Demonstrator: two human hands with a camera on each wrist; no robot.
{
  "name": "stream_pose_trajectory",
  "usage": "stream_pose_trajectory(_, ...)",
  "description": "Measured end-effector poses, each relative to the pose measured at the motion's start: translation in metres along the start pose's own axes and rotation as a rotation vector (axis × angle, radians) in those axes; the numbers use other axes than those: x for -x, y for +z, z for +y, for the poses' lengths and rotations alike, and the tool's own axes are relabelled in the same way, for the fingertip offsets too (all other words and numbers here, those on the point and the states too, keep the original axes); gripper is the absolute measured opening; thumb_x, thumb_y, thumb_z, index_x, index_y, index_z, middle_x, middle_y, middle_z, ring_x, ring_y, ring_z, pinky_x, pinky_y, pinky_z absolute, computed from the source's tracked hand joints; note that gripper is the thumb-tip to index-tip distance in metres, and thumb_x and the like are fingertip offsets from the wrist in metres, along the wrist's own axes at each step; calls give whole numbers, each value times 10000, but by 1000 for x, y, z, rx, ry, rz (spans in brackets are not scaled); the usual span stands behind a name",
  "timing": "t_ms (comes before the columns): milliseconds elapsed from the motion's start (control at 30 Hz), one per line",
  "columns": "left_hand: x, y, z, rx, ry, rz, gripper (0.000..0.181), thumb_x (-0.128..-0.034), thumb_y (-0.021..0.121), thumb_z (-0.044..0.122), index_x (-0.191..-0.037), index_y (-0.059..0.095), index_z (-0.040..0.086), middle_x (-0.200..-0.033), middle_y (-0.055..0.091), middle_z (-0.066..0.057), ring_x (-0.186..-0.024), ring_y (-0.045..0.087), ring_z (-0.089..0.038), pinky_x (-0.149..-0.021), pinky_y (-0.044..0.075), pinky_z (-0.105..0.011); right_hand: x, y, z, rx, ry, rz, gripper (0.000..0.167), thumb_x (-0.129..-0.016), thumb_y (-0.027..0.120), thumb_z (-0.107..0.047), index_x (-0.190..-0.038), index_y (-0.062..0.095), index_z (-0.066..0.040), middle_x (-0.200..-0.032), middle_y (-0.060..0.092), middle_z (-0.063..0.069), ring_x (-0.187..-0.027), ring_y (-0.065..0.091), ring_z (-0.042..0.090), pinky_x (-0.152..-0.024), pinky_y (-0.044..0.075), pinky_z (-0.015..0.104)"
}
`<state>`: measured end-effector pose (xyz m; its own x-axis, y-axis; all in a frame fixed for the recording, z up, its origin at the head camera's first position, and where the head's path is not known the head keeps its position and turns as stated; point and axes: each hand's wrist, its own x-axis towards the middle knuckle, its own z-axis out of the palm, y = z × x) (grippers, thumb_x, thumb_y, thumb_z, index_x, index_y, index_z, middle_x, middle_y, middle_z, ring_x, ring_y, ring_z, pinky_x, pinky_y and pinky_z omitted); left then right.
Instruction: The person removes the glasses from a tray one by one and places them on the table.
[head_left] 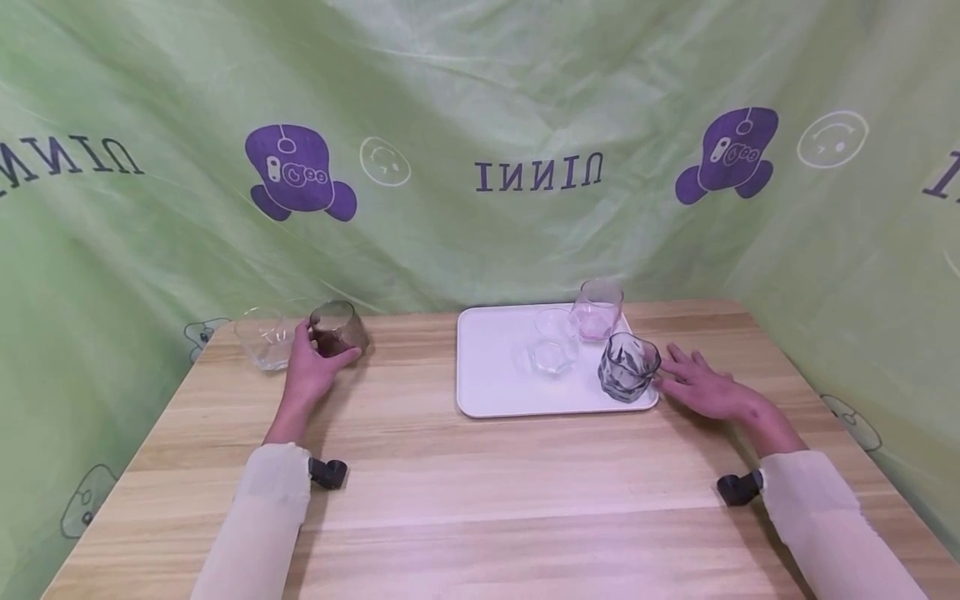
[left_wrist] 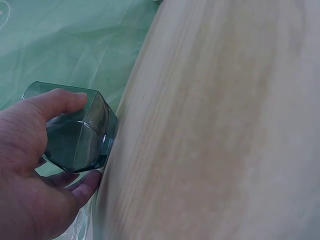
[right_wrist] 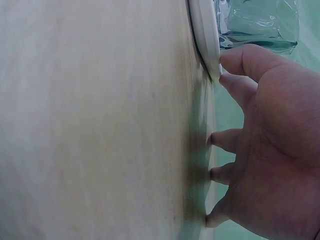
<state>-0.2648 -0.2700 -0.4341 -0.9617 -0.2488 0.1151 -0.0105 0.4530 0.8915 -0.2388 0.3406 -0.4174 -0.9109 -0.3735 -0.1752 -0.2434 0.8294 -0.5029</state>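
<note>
At the table's far left my left hand holds a smoky dark glass between thumb and fingers. In the left wrist view this glass shows angular sides, with the hand around it close to the tabletop. A clear glass bowl or tumbler stands just left of that hand. My right hand is spread beside the right edge of the white tray. Its fingertips rest on the table, and the thumb and index finger are at the tray's rim, close to a grey wavy glass.
Also on the tray are a clear glass and, at its back right corner, a pink-tinted glass. Green printed cloth hangs behind and on both sides of the wooden table.
</note>
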Motion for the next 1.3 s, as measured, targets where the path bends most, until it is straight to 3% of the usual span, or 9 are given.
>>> stream_pose_trajectory(367,6,0,4,3,-29,-23,1102,-868,840,166,-1611,43,3,-1549,266,-361,-1444,294,-485,-1206,252,-526,-2,-2,-1,11,0,0,695,-1088,434,-450,-1573,306,32,-1606,51,398,-1396,-23,698,-929,-34,921)
stream_pose_trajectory(700,12,-2,6,10,0,-16,1078,-871,836,178,-1612,68,28,-1578,201,-332,-1455,258,-481,-1203,239,-559,-2,-3,-1,7,-6,4,694,-1087,445,-446,-1570,309,33,-1604,44,402,-1394,-30,700,-926,-44,920)
stream_pose_trajectory(1033,24,-5,29,-25,48,20,1106,-872,843,268,-1634,62,88,-1628,133,-252,-1478,204,-476,-1179,228,-640,-3,-5,1,22,-7,5,699,-1089,438,-448,-1563,311,49,-1604,42,400,-1393,-23,701,-931,-28,920)
stream_pose_trajectory(1300,30,-2,45,-106,144,83,1046,-856,855,262,-1622,160,105,-1616,146,-200,-1480,194,-425,-1165,241,-660,-1,-1,1,4,-7,0,703,-1087,435,-457,-1569,305,38,-1607,25,395,-1394,-40,698,-925,-57,915)
